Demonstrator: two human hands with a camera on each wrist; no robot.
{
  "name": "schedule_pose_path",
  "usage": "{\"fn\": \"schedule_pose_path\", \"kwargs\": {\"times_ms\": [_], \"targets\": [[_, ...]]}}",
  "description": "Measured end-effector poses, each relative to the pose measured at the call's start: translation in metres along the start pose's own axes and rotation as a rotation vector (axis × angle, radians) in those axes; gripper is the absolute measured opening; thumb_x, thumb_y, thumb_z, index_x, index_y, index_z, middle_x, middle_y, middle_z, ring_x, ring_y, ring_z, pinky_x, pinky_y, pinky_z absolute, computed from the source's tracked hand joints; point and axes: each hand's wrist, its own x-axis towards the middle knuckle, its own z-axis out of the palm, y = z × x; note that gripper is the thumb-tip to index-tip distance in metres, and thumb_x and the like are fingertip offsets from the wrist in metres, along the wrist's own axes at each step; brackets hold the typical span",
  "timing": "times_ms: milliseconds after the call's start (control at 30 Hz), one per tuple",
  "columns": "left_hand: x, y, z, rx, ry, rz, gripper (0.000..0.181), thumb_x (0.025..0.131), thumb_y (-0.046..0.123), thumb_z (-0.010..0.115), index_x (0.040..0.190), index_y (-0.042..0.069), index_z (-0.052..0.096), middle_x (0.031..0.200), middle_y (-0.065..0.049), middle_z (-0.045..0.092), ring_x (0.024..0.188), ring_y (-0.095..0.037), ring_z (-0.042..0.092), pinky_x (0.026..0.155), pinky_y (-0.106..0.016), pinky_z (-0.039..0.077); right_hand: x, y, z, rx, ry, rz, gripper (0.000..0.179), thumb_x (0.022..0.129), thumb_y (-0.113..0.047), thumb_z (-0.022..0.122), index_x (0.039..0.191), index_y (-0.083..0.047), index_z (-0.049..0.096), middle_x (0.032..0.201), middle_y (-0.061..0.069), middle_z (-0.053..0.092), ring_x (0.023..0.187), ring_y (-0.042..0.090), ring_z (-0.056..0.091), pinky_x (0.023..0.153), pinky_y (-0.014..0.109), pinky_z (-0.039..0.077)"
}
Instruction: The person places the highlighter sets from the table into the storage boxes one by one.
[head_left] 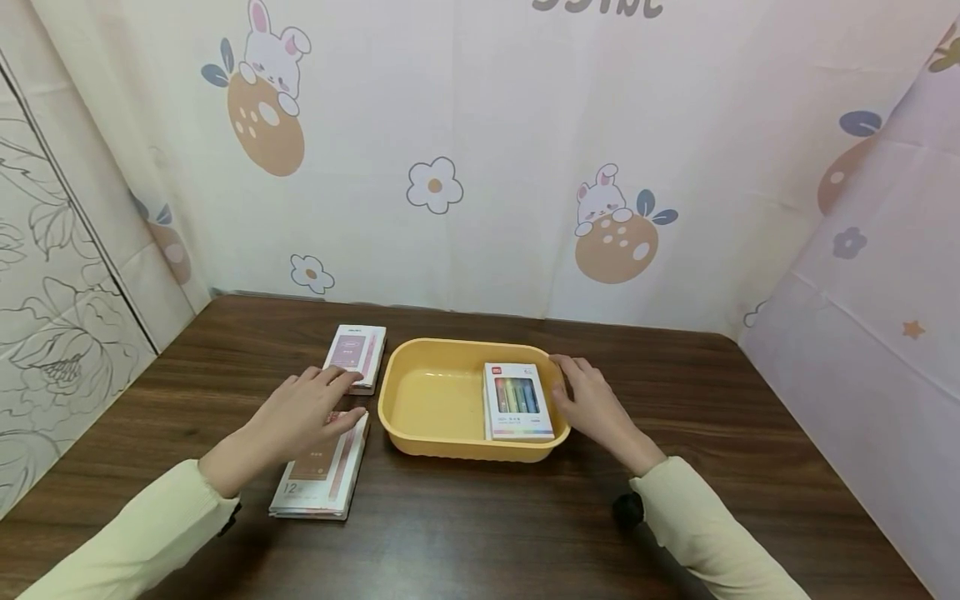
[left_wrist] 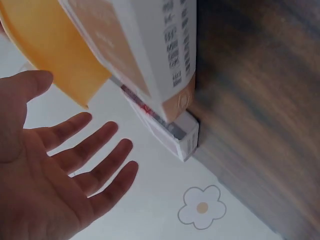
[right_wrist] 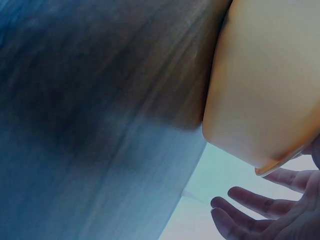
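While the left hand [head_left: 303,417] hovers, fingers spread and gripping nothing, over the brown-panelled carton marked 12 [head_left: 324,479], the right hand [head_left: 596,408] has fingers loosely apart at the three o'clock rim of the yellow tray [head_left: 472,451]; pressure there cannot be told. Taking the tray as dial: brown-panelled carton, eight o'clock; mauve-panelled carton [head_left: 357,353], ten o'clock; windowed carton of coloured sticks [head_left: 517,402], inside, toward three. Handling, by judgement: cartons light, stiff, smooth, crushable at corners, best held across the long edges; tray rigid, probably slick, best taken by opposite rims. Beneath: dark wood-grain table [head_left: 480,533]. Beyond, twelve o'clock: rabbit-print curtain [head_left: 510,125].
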Motion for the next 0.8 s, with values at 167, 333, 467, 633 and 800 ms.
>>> {"fn": "schedule_pose_path", "kwargs": {"times_ms": [167, 333, 467, 633, 800], "targets": [[-0.008, 0.005, 0.007, -0.008, -0.021, 0.006, 0.047, 0.086, 0.043, 0.056, 0.12, 0.01, 0.054, 0.114, -0.012, 0.06, 0.097, -0.035, 0.056, 0.076, -0.053, 0.046, 0.0, 0.001, -0.001, 0.0, -0.008, 0.001, 0.045, 0.089, -0.015, 0.052, 0.132, -0.004, 0.044, 0.128, 0.024, 0.046, 0.114, 0.04, 0.045, 0.089, 0.057, 0.04], [-0.012, 0.009, 0.013, -0.032, -0.064, -0.03, 0.052, 0.084, 0.045, 0.058, 0.125, 0.013, 0.052, 0.121, -0.013, 0.056, 0.1, -0.039, 0.054, 0.07, -0.056, 0.046, 0.0, 0.001, -0.001, 0.001, -0.007, -0.008, 0.045, 0.089, -0.014, 0.051, 0.131, -0.003, 0.043, 0.128, 0.024, 0.047, 0.114, 0.041, 0.045, 0.088, 0.057, 0.04], [-0.014, 0.012, 0.017, -0.044, -0.083, -0.062, 0.054, 0.082, 0.048, 0.059, 0.123, 0.013, 0.052, 0.117, -0.011, 0.057, 0.097, -0.038, 0.053, 0.065, -0.055, 0.045, 0.0, 0.0, -0.001, 0.007, -0.013, -0.008, 0.045, 0.089, -0.014, 0.051, 0.132, -0.003, 0.043, 0.128, 0.025, 0.046, 0.114, 0.041, 0.045, 0.089, 0.056, 0.04], [-0.015, 0.014, 0.021, -0.068, -0.114, -0.092, 0.056, 0.083, 0.05, 0.058, 0.124, 0.013, 0.051, 0.119, -0.014, 0.055, 0.098, -0.039, 0.052, 0.065, -0.057, 0.045, 0.0, 0.0, -0.001, 0.013, -0.02, 0.001, 0.045, 0.09, -0.014, 0.05, 0.132, -0.003, 0.042, 0.128, 0.024, 0.046, 0.115, 0.041, 0.045, 0.089, 0.056, 0.04], [-0.015, 0.017, 0.023, -0.084, -0.131, -0.103, 0.06, 0.082, 0.05, 0.058, 0.127, 0.01, 0.05, 0.121, -0.018, 0.054, 0.101, -0.042, 0.051, 0.065, -0.057, 0.046, -0.001, 0.0, -0.001, 0.017, -0.025, 0.008, 0.045, 0.09, -0.014, 0.05, 0.133, -0.004, 0.042, 0.129, 0.024, 0.046, 0.116, 0.04, 0.044, 0.09, 0.056, 0.04]]}}
